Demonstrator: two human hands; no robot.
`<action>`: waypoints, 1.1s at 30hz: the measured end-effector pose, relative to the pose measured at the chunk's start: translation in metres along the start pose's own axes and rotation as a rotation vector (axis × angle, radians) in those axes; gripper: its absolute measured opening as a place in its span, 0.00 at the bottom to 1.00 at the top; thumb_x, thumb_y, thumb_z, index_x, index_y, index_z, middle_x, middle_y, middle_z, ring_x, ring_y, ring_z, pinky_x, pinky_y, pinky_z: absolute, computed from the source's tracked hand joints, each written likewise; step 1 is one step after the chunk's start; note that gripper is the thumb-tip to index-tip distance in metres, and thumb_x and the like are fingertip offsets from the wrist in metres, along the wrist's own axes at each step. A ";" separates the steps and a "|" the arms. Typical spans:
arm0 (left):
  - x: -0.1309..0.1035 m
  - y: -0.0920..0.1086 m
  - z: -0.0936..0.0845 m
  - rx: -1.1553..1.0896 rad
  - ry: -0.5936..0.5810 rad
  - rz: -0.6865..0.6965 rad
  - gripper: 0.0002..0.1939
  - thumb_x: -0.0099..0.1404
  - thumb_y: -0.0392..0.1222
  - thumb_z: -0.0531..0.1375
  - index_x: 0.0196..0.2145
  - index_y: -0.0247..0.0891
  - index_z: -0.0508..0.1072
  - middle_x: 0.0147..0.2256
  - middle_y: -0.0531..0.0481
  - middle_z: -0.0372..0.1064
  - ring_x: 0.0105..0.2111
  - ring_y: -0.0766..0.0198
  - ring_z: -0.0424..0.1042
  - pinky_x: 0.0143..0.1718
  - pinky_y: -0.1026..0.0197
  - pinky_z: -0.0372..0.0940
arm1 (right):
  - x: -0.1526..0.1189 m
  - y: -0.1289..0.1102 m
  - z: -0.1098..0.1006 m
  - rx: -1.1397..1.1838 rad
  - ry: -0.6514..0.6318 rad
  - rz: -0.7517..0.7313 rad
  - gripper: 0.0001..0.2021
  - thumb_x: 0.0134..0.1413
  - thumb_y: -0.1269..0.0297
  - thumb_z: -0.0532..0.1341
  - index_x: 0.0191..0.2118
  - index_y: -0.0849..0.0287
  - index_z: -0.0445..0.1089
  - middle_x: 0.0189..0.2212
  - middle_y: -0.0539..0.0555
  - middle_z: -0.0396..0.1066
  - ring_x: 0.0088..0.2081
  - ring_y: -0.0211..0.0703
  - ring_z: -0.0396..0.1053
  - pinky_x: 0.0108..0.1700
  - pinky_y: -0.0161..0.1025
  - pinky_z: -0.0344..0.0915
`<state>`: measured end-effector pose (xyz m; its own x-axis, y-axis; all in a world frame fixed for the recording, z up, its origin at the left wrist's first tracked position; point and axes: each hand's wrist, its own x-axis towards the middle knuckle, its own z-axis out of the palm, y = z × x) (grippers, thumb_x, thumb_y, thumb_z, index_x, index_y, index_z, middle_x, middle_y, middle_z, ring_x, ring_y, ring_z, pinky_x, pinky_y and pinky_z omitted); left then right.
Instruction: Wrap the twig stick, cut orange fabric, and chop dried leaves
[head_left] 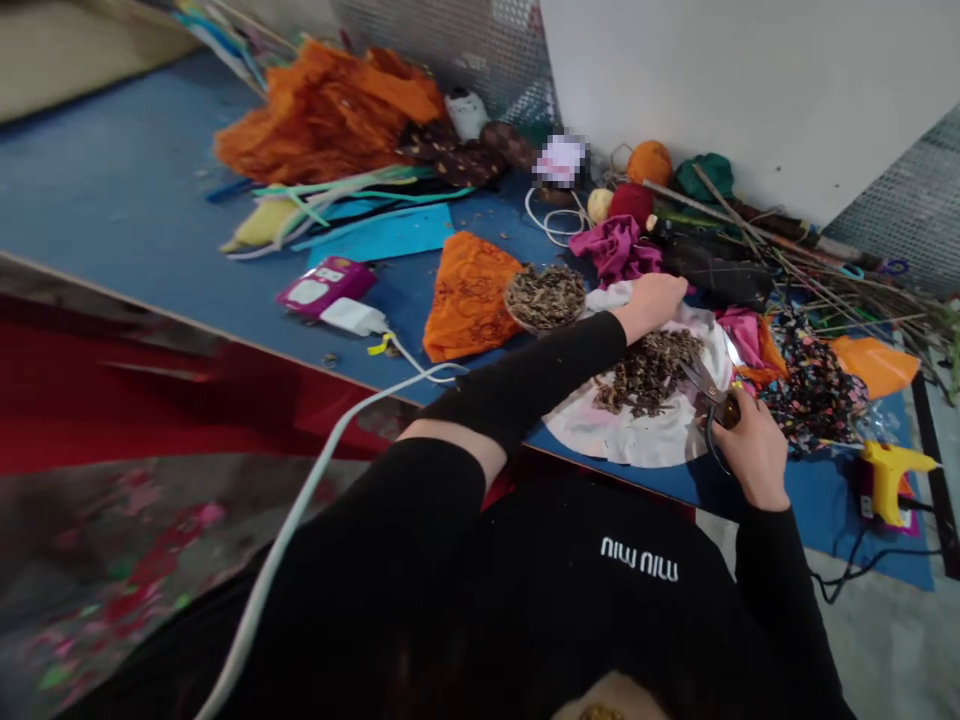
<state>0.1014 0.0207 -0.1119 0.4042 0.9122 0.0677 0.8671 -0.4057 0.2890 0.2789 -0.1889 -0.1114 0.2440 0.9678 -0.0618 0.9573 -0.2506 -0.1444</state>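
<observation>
My right hand (pixel 754 445) is closed around the handles of a pair of scissors (pixel 703 383). Their blades point away from me, over the right part of a white cloth (pixel 645 440). A heap of dry brown plant bits (pixel 652 370) lies on the cloth. My left hand (pixel 656 303) reaches across to the cloth's far side, close to a crumpled magenta cloth (pixel 619 248). Its fingers look curled shut, and what they hold, if anything, is hidden. Just left of the cloth stands a bowl of dry brown bits (pixel 546 297), beside a folded orange cloth (pixel 471 295).
On the blue table (pixel 112 210) a purple-and-white power strip (pixel 326 288) trails a white cable (pixel 322 470) across my left arm. A yellow glue gun (pixel 892 480) sits at the right edge. Orange fabric (pixel 330 115), yarn balls (pixel 649 163) and sticks (pixel 810 245) line the back.
</observation>
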 end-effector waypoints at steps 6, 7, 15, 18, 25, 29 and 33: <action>-0.025 0.007 -0.025 0.061 0.011 0.005 0.17 0.77 0.31 0.54 0.56 0.32 0.79 0.48 0.36 0.82 0.52 0.50 0.81 0.53 0.51 0.73 | -0.006 0.004 0.002 -0.036 0.017 0.017 0.31 0.65 0.48 0.61 0.69 0.54 0.65 0.56 0.63 0.76 0.50 0.59 0.78 0.40 0.43 0.65; -0.038 0.005 -0.032 0.059 0.018 0.021 0.19 0.76 0.30 0.53 0.56 0.34 0.79 0.48 0.37 0.82 0.52 0.49 0.81 0.52 0.51 0.72 | -0.009 0.004 0.003 -0.024 0.019 0.016 0.33 0.65 0.48 0.62 0.70 0.56 0.64 0.57 0.64 0.75 0.51 0.60 0.77 0.40 0.44 0.65; -0.154 -0.094 -0.048 -0.033 0.459 -0.242 0.34 0.72 0.59 0.63 0.65 0.31 0.72 0.64 0.31 0.72 0.67 0.40 0.69 0.70 0.42 0.63 | -0.021 0.003 0.004 -0.174 0.104 -0.099 0.31 0.67 0.54 0.60 0.69 0.66 0.62 0.49 0.68 0.75 0.46 0.60 0.77 0.43 0.45 0.68; -0.157 -0.123 -0.034 -0.074 0.327 -0.306 0.52 0.70 0.72 0.58 0.73 0.26 0.59 0.73 0.24 0.56 0.74 0.35 0.56 0.75 0.39 0.54 | -0.024 -0.001 0.001 -0.256 0.108 -0.141 0.30 0.67 0.56 0.60 0.69 0.66 0.63 0.48 0.67 0.74 0.46 0.59 0.76 0.44 0.45 0.68; -0.138 -0.108 -0.029 -0.101 0.214 -0.152 0.44 0.77 0.60 0.53 0.76 0.20 0.52 0.75 0.24 0.50 0.77 0.40 0.48 0.77 0.45 0.46 | -0.034 -0.005 0.000 -0.334 0.123 -0.127 0.31 0.70 0.55 0.58 0.72 0.65 0.61 0.46 0.66 0.72 0.47 0.59 0.76 0.45 0.46 0.71; -0.126 -0.109 -0.041 -0.082 0.171 -0.135 0.41 0.75 0.57 0.57 0.74 0.25 0.58 0.70 0.26 0.62 0.70 0.40 0.61 0.71 0.45 0.57 | -0.034 -0.005 -0.001 -0.362 0.125 -0.143 0.29 0.70 0.55 0.57 0.70 0.66 0.64 0.46 0.67 0.72 0.48 0.60 0.76 0.45 0.47 0.71; -0.115 -0.115 -0.046 0.026 0.148 -0.065 0.39 0.73 0.64 0.58 0.72 0.37 0.66 0.62 0.30 0.69 0.64 0.36 0.65 0.67 0.39 0.58 | -0.031 -0.004 -0.006 -0.396 0.082 -0.164 0.29 0.70 0.55 0.56 0.69 0.67 0.64 0.49 0.67 0.72 0.50 0.60 0.76 0.46 0.47 0.72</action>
<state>-0.0582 -0.0345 -0.1093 0.3013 0.9344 0.1902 0.8982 -0.3451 0.2723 0.2679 -0.2179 -0.1030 0.0795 0.9968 0.0116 0.9661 -0.0799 0.2455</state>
